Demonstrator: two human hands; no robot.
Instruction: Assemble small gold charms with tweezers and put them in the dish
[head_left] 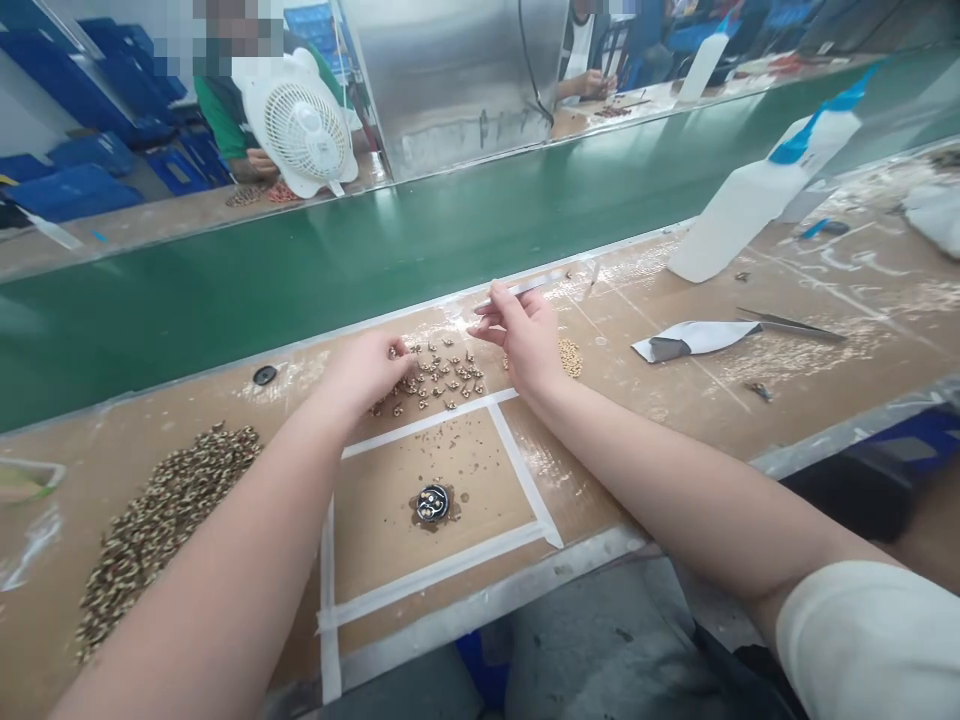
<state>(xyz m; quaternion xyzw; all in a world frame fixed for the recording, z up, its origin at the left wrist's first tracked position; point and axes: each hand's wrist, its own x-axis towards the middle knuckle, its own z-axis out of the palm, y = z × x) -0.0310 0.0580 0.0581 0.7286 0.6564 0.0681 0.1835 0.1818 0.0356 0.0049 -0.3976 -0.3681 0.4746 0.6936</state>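
My left hand (364,375) is over a loose spread of small brassy metal pieces (442,375), its thumb and fingertips closed together at their left edge; whatever is in the pinch is too small to name. Right of the spread, my right hand (529,335) is raised with fingers bent and drawn together; what they hold, if anything, is unclear. A slim silvery strip (544,282) shows just behind its fingers. Beside that wrist lies a patch of tiny golden beads (570,358). Nearer me, a small round black dish (433,503) holding white fluid and little pieces sits in a wet stain.
A large heap of similar brassy pieces (169,510) lies left. Another black disc (264,375) rests near the green conveyor belt (420,240). To the right are tweezers (795,325) with a white wrapping (709,338) and white blue-capped bottles (731,220). A fan (304,125) and co-workers are across the belt.
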